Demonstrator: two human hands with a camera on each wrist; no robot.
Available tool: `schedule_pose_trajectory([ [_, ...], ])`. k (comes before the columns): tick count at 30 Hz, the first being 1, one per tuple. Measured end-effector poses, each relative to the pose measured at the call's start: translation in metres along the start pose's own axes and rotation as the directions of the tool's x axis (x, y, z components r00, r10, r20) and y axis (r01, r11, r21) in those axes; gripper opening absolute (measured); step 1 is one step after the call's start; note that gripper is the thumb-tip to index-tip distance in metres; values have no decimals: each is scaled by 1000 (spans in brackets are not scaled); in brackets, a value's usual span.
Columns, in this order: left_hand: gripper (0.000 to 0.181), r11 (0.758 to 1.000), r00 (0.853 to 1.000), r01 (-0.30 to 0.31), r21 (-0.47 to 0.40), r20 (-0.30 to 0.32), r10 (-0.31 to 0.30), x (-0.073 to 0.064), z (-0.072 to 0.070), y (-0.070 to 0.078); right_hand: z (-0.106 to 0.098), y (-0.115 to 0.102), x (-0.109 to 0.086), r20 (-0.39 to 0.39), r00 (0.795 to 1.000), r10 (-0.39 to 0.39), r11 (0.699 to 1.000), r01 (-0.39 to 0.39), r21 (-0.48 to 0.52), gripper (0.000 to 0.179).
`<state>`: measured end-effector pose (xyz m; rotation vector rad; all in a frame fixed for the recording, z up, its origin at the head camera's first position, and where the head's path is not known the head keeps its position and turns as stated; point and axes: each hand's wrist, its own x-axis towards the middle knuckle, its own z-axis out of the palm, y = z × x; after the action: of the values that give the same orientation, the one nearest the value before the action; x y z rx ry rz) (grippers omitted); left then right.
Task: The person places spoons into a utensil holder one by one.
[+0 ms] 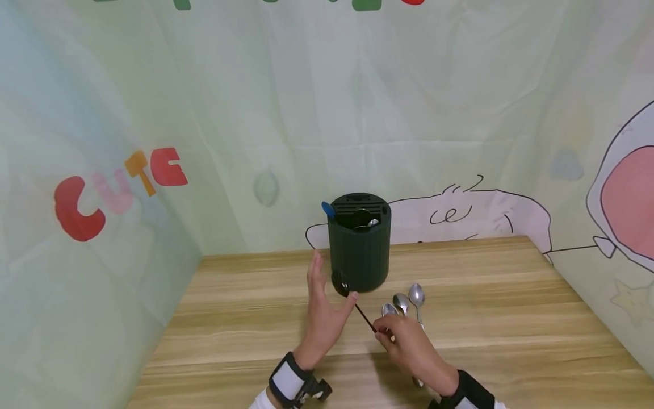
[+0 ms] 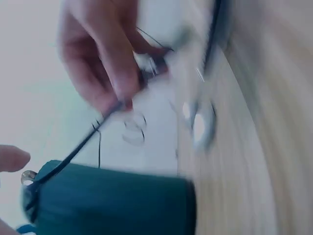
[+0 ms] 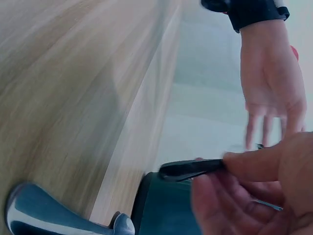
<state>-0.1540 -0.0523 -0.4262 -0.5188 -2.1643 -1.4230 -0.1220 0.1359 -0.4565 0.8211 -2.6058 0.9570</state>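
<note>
**A dark spoon (image 1: 339, 284) pinched in the right hand (image 1: 414, 347), in front of a green holder (image 1: 360, 260)**

Head view: the fingers of the right hand grasp the dark spoon near the end of its thin handle. Its bowl points away from the person, in front of the lower part of the green holder; whether the two touch cannot be told. The left hand (image 1: 327, 318) is beside the bowl with its fingers extended, its thumb close to the spoon's neck. Three silver spoons (image 1: 416, 294) lie on the worktop (image 1: 235, 318), partly behind the right hand. A blue utensil (image 1: 328, 209) and a shiny spoon (image 1: 373, 222) show at the holder's mouth.

Left wrist view: blurred, but the right hand's thumb and fingers clasp the handle, which slants across to the bowl beside the green holder. The left hand's fingertips at the edge appear apart from the bowl.

Right wrist view: the dark handle end juts out from between the right hand's thumb and fingers. Farther off, the left hand's fingers are straight and spread.
</note>
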Motion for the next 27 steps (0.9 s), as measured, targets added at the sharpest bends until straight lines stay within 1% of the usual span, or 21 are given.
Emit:
schedule_pose_trajectory([
  [1,98,993,997,77,-93,14,-76,0,0,2,0,0,0,-20,1000,6,1000,-5,25,10],
  [2,98,969,987,158,-188,47,-152,-1,1,4,-1,-1,1,-43,999,10,999,-8,46,11],
  [3,97,935,973,230,-269,90,-214,-1,1,7,-1,-1,1,-62,998,18,998,-13,68,11],
  [4,96,895,955,294,-337,139,-262,-2,1,10,-1,-1,1,-83,996,25,996,-18,83,12],
  [5,92,855,936,349,-383,187,-298,-2,1,14,-2,-2,1,-104,994,31,995,-21,97,13],
  [6,88,820,919,390,-419,228,-320,-3,0,18,-2,-2,1,-124,992,36,994,-22,110,14],
  [7,82,790,908,414,-452,260,-328,-4,1,21,-2,-3,1,-141,989,42,992,-25,121,14],
  [8,76,769,907,416,-485,280,-315,-4,2,23,-2,-3,2,-157,987,45,991,-24,129,14],
  [9,69,755,906,417,-506,293,-304,-5,3,24,-3,-3,2,-168,984,50,990,-26,140,13],
  [10,60,744,909,410,-528,300,-288,-7,4,24,-3,-4,2,-177,983,56,988,-29,152,14],
  [11,53,741,913,400,-539,301,-274,-8,5,23,-3,-4,2,-182,981,63,985,-33,167,14],
  [14,35,754,922,375,-539,305,-240,-11,8,18,-4,-6,3,-179,980,82,978,-45,204,14],
  [15,31,757,918,384,-529,311,-248,-11,7,18,-4,-7,3,-172,981,89,974,-50,221,15],
  [16,27,763,917,384,-521,312,-248,-11,5,21,-4,-8,3,-165,982,88,970,-47,237,14],
  [18,21,782,917,380,-494,308,-251,-9,1,28,-4,-9,3,-151,985,83,964,-41,262,13],
  [20,17,800,924,366,-477,293,-248,-8,-3,37,-2,-9,4,-147,986,74,958,-30,284,12],
  [22,15,825,934,337,-453,272,-232,-6,-6,45,-1,-10,4,-150,986,66,955,-19,295,11],
  [23,14,838,938,323,-441,263,-223,-6,-7,46,0,-11,4,-154,986,66,955,-18,297,11],
  [27,14,861,949,283,-422,255,-187,-4,-10,51,-2,-14,6,-174,982,70,961,-20,277,13],
])
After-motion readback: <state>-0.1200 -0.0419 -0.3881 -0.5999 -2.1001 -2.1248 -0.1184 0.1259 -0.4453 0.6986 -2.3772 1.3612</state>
